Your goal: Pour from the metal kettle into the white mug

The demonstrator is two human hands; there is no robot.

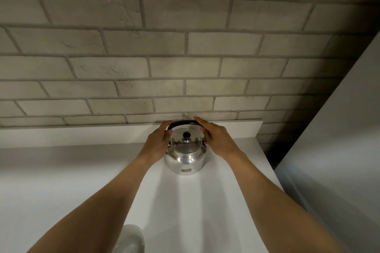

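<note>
A single metal kettle [184, 153] stands upright on a white worktop [61, 181], close to the low white ledge [82, 133] that runs along the foot of a grey brick wall [185, 47]. The kettle is the landmark here. Its lid is on, topped by one dark knob [186, 136], and its one black arched handle [183, 123] is raised over the lid on the side nearest the wall. Two bare hands reach in from the near side, one on each flank of the kettle. The left hand [158, 143] is curled against the kettle's left shoulder, its fingertips at the left end of the handle; the right hand [216, 137] lies over the right end of the handle, fingers loosely bent and the thumb tucked towards the lid. Whether either hand has closed firmly around the handle, or is only touching it, cannot be told from this angle. The two-sided placing suggests the person is steadying the body and setting the handle upright before lifting, since a full kettle would swing from a one-sided grip. One white mug [131, 239] sits well apart from the kettle, towards the viewer and a little to the left, partly hidden by the left forearm and cut off by the bottom edge of the view. No pouring has begun. To the right of the kettle, the worktop ends and a pale upright panel [339, 129] rises.
</note>
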